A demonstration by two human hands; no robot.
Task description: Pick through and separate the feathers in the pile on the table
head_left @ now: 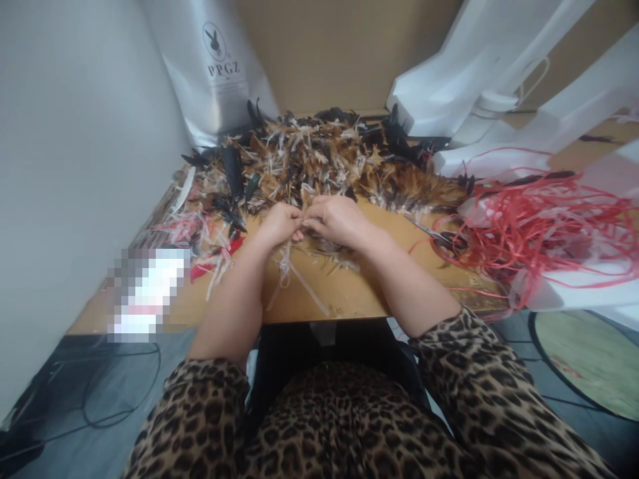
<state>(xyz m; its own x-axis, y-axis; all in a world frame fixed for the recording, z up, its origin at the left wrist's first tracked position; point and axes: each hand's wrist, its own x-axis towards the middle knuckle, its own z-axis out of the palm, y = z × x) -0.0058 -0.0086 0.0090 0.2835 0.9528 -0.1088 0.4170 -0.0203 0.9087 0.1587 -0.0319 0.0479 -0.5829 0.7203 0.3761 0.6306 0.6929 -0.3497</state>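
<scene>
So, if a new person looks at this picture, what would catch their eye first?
Probably the big heap of brown and black feathers across the back of the table, just beyond the two hands. Then the tangle of red ribbon on the right, and the silver bag standing at back left.

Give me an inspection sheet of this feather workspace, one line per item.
Surface: light-brown table, scraps near its front edge.
Work: feather pile towards the back; white tie lying in front of the hands.
Clutter: tangled red strings and scissors, right; pixelated bright item, left.
Hands: left hand and right hand close together at the feathers; exact grip unclear.
Cables: dark cable looped low, left.
Surroundings: silver bag, back left; round green-topped object, lower right.
</scene>
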